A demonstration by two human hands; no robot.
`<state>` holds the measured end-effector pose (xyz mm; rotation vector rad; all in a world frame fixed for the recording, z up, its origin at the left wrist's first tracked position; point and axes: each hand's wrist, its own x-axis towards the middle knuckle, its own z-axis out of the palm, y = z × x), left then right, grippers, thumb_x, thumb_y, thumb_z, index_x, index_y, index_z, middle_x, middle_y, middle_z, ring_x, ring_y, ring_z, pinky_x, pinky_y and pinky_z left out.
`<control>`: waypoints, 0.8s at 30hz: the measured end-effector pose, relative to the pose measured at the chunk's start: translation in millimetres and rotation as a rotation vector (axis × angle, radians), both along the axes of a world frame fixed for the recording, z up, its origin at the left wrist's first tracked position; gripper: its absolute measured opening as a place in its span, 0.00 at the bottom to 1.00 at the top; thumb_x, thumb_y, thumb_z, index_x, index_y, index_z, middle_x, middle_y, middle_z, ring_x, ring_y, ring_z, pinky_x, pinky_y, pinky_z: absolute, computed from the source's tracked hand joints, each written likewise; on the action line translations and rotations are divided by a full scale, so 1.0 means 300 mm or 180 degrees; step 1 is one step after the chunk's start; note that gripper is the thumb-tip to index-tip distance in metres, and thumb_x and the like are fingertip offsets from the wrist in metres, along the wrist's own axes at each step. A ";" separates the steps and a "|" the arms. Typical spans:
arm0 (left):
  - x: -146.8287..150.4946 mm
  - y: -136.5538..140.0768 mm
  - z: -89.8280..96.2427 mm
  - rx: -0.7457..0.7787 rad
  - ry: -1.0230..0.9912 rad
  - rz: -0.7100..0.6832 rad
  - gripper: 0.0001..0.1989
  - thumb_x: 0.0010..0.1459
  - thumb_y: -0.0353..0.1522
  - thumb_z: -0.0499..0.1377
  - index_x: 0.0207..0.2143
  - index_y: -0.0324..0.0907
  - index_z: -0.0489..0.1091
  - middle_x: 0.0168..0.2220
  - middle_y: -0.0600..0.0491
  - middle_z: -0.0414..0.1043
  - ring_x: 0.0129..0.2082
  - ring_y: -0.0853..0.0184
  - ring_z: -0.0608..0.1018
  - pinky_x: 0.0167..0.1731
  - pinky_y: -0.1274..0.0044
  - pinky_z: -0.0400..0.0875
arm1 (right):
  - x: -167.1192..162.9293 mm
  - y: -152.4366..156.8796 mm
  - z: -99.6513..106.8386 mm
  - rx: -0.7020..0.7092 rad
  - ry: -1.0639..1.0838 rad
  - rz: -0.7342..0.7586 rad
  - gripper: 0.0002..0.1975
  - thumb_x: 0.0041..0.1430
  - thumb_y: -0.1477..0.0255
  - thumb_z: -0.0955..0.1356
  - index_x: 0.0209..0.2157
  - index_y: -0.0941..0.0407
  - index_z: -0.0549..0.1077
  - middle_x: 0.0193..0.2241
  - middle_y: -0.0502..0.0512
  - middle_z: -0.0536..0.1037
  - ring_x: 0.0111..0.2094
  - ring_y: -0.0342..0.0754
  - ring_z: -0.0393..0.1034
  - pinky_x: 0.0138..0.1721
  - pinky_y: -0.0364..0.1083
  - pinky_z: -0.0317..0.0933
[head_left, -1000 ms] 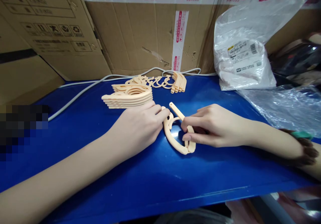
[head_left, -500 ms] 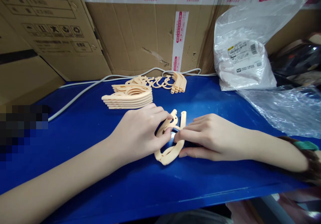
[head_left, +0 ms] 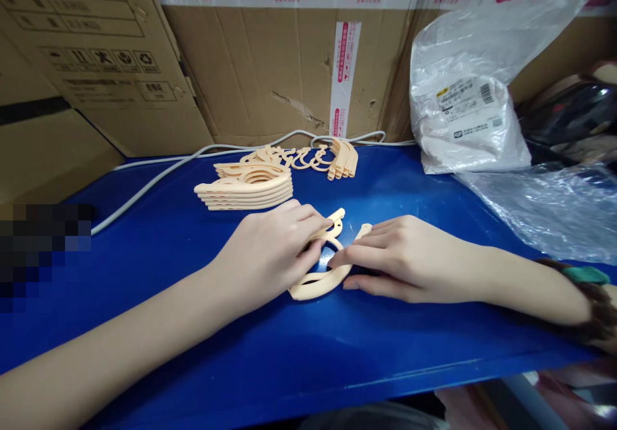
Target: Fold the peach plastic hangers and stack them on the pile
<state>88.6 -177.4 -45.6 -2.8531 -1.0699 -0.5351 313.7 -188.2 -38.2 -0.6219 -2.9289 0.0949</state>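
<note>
One cream-coloured, curved plastic frame (head_left: 321, 287) is clasped at opposite sides by the bare left hand (head_left: 272, 248) and the bare right hand (head_left: 402, 259), set slightly apart, mid-way along the glossy blue tabletop (head_left: 289, 359). One stack of matching pieces (head_left: 245, 193) is placed just behind the left hand. Cream plastic hooks (head_left: 270, 154) and one bundle of curved strips (head_left: 343, 159) are laid farther back, before a brown cardboard box (head_left: 270, 63).

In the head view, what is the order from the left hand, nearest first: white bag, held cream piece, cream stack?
1. Held cream piece, in the left hand.
2. Cream stack, just beyond it, leftward.
3. White bag, back right.
</note>
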 end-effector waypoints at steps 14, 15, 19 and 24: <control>-0.023 0.030 0.000 0.0154 -0.0025 -0.0068 0.10 0.64 0.28 0.56 0.45 0.41 0.75 0.42 0.51 0.78 0.40 0.60 0.79 0.37 0.71 0.72 | 0.024 0.022 0.003 -0.0064 0.0274 -0.0537 0.13 0.69 0.67 0.60 0.41 0.56 0.74 0.31 0.53 0.80 0.31 0.45 0.75 0.32 0.43 0.59; -0.023 0.029 0.001 0.0137 -0.0015 -0.0046 0.10 0.65 0.28 0.56 0.45 0.41 0.75 0.42 0.51 0.78 0.41 0.60 0.79 0.38 0.71 0.72 | 0.024 0.020 0.004 -0.0085 0.0260 -0.0537 0.13 0.69 0.67 0.60 0.41 0.56 0.74 0.30 0.53 0.80 0.31 0.45 0.75 0.31 0.43 0.59; -0.025 0.029 0.006 0.0053 -0.0015 0.0051 0.11 0.66 0.28 0.53 0.44 0.39 0.75 0.42 0.51 0.78 0.41 0.60 0.79 0.39 0.71 0.71 | 0.024 0.017 0.007 -0.0115 0.0177 -0.0454 0.15 0.70 0.66 0.59 0.40 0.56 0.74 0.29 0.54 0.79 0.28 0.46 0.73 0.29 0.44 0.57; -0.026 0.032 0.018 -0.0121 -0.0048 0.0259 0.09 0.65 0.30 0.53 0.39 0.41 0.74 0.37 0.54 0.78 0.36 0.64 0.79 0.33 0.75 0.68 | 0.023 0.016 0.011 -0.0068 0.0100 -0.0285 0.13 0.70 0.67 0.59 0.41 0.56 0.73 0.30 0.54 0.79 0.30 0.45 0.73 0.30 0.42 0.56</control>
